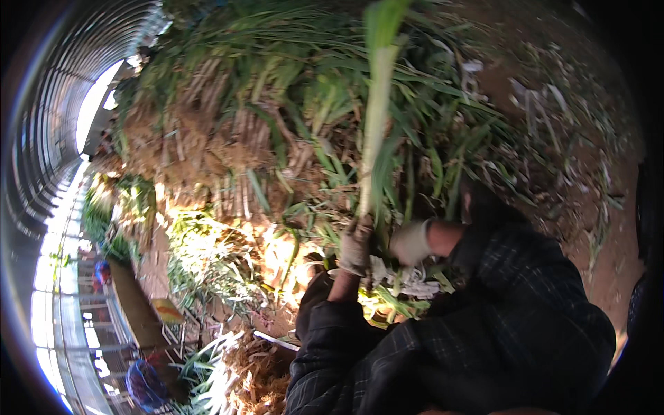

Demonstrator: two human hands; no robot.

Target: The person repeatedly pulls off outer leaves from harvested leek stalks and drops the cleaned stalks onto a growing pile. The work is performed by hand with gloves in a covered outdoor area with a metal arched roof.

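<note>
My left hand (355,247), in a whitish work glove, is closed round the lower end of a long green onion (375,117). The stalk rises upright from my fist, pale at the base and green at the top, smeared by motion. My right hand (410,243), also gloved, is just to the right of the left one and apart from the stalk. Motion blurs its fingers, so their shape cannot be told. Stripped leaves and pale peelings (415,280) lie below my hands.
A big heap of green onions (228,131) with brown, soil-covered roots lies ahead and to the left. More rooty bunches (245,370) are at the lower left. Leaf scraps (553,117) litter the brown ground at right. A ribbed tunnel-like wall (41,104) curves along the left.
</note>
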